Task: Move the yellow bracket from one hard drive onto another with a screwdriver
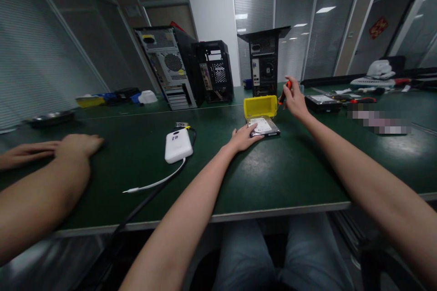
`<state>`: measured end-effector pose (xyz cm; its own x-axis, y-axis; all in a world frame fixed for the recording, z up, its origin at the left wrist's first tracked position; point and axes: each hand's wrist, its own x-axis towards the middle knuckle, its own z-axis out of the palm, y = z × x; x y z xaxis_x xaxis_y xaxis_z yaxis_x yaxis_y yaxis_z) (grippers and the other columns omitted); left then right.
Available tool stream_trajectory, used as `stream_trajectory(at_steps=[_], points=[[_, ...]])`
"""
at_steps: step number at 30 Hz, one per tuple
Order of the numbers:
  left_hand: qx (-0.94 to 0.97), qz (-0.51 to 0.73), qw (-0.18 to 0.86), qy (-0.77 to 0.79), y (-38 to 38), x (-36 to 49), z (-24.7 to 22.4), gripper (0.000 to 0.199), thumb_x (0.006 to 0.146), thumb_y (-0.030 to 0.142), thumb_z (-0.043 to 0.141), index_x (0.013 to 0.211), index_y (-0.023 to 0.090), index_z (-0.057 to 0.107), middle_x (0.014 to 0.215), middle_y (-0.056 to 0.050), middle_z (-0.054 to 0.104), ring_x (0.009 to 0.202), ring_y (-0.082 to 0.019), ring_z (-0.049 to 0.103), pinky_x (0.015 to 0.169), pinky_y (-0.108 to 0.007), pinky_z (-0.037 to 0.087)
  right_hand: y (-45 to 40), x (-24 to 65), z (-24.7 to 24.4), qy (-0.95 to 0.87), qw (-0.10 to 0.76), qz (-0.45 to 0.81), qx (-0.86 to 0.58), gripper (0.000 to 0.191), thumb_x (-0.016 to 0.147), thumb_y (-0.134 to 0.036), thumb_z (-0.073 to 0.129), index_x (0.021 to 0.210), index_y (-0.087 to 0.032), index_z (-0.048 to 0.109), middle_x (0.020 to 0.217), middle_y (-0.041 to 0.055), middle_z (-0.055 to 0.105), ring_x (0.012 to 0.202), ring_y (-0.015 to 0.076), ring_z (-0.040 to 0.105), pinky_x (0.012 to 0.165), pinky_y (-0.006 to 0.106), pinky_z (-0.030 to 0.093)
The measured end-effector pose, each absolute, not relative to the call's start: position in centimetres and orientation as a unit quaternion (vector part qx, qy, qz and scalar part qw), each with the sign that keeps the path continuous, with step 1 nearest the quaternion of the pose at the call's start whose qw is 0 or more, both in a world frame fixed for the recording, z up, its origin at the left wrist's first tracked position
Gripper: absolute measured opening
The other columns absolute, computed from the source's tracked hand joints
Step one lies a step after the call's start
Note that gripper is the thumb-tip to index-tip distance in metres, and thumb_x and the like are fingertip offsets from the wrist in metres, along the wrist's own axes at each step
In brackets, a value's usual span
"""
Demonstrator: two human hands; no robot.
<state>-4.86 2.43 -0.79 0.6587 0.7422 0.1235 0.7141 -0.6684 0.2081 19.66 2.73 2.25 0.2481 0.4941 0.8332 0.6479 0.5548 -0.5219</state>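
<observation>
A hard drive (262,125) with a white label lies on the green table, just in front of a yellow bin (260,106). My left hand (245,137) rests on the drive's left edge, its thumb and fingers apart over the near left corner and label. Right of the bin, my right hand (294,99) grips a screwdriver (288,85) with a red and black handle, raised above the table. The screwdriver's lower end points down beside the bin's right side; its tip is too small to make out.
A white power bank (178,145) with cables lies left of my left arm. Computer cases (177,70) stand behind. Another person's arms (73,163) rest at the far left. Another drive (322,102) and tools lie at right.
</observation>
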Motion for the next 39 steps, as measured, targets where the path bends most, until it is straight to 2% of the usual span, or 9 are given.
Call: stream_trajectory(at_steps=[5, 8, 11, 17, 23, 31, 36, 39], points=[[0.907, 0.092, 0.071, 0.406, 2.3, -4.8, -0.6, 0.074, 0.082, 0.068, 0.029, 0.142, 0.026, 0.023, 0.147, -0.012, 0.028, 0.135, -0.031, 0.026, 0.105, -0.056, 0.019, 3.1, 20.0, 2.4, -0.593, 0.653, 0.014, -0.471, 0.044, 0.089, -0.053, 0.034, 0.127, -0.032, 0.04, 0.084, 0.0042, 0.061, 0.048, 0.0129, 0.055, 0.048, 0.033, 0.05], [0.906, 0.092, 0.07, 0.408, 2.4, -4.9, -0.7, 0.074, 0.082, 0.068, 0.029, 0.142, 0.026, 0.023, 0.148, -0.011, 0.028, 0.135, -0.031, 0.026, 0.105, -0.055, 0.019, 3.3, 20.3, 2.5, -0.584, 0.671, 0.03, -0.456, 0.041, 0.086, -0.051, 0.04, 0.12, -0.029, 0.046, 0.085, 0.0042, 0.06, 0.048, 0.0119, 0.053, 0.045, 0.031, 0.05], [0.907, 0.097, 0.069, 0.405, 2.4, -5.0, -0.8, 0.072, 0.082, 0.067, 0.029, 0.142, 0.028, 0.024, 0.148, -0.009, 0.028, 0.135, -0.03, 0.026, 0.105, -0.055, 0.019, 3.2, 20.5, 2.8, -0.585, 0.679, 0.028, -0.443, 0.036, 0.083, -0.047, 0.047, 0.112, -0.027, 0.052, 0.087, 0.0048, 0.059, 0.055, 0.0136, 0.056, 0.047, 0.031, 0.051], [0.908, 0.104, 0.07, 0.401, 2.2, -5.1, -0.6, 0.071, 0.083, 0.066, 0.03, 0.141, 0.026, 0.026, 0.146, -0.011, 0.032, 0.134, -0.029, 0.028, 0.105, -0.054, 0.02, 1.9, 19.4, 3.9, -0.593, 0.668, -0.009, -0.449, 0.026, 0.081, -0.037, 0.052, 0.102, -0.023, 0.058, 0.087, 0.0042, 0.059, 0.056, 0.0131, 0.055, 0.05, 0.03, 0.049], [0.91, 0.103, 0.053, 0.398, 2.4, -5.0, -0.9, 0.072, 0.082, 0.067, 0.031, 0.141, 0.025, 0.026, 0.146, -0.009, 0.032, 0.133, -0.028, 0.03, 0.106, -0.049, 0.022, 1.5, 18.4, 4.3, -0.597, 0.652, -0.09, -0.459, 0.019, 0.078, -0.035, 0.056, 0.092, -0.021, 0.059, 0.09, 0.0039, 0.061, 0.083, 0.0185, 0.059, 0.068, 0.031, 0.05], [0.908, 0.101, 0.059, 0.403, 2.3, -5.0, -0.9, 0.072, 0.082, 0.068, 0.031, 0.141, 0.027, 0.027, 0.146, -0.009, 0.032, 0.134, -0.029, 0.029, 0.106, -0.052, 0.022, 1.9, 17.7, 4.4, -0.641, 0.615, -0.064, -0.455, 0.02, 0.082, -0.038, 0.053, 0.096, -0.025, 0.054, 0.086, 0.0021, 0.059, 0.074, 0.0179, 0.058, 0.07, 0.036, 0.049], [0.908, 0.103, 0.066, 0.402, 2.1, -5.1, -0.6, 0.072, 0.082, 0.066, 0.032, 0.141, 0.026, 0.027, 0.145, -0.011, 0.033, 0.133, -0.029, 0.03, 0.106, -0.052, 0.021, 1.1, 17.2, 4.3, -0.643, 0.596, -0.111, -0.468, 0.033, 0.085, -0.038, 0.048, 0.115, -0.028, 0.049, 0.089, 0.0028, 0.06, 0.075, 0.0204, 0.059, 0.075, 0.039, 0.048], [0.909, 0.101, 0.066, 0.4, 2.1, -5.1, -0.5, 0.071, 0.083, 0.065, 0.032, 0.141, 0.026, 0.027, 0.145, -0.012, 0.032, 0.134, -0.028, 0.029, 0.106, -0.051, 0.021, 0.9, 17.3, 4.0, -0.632, 0.601, -0.127, -0.474, 0.031, 0.086, -0.042, 0.045, 0.114, -0.028, 0.052, 0.084, 0.003, 0.06, 0.074, 0.0207, 0.058, 0.075, 0.039, 0.048]])
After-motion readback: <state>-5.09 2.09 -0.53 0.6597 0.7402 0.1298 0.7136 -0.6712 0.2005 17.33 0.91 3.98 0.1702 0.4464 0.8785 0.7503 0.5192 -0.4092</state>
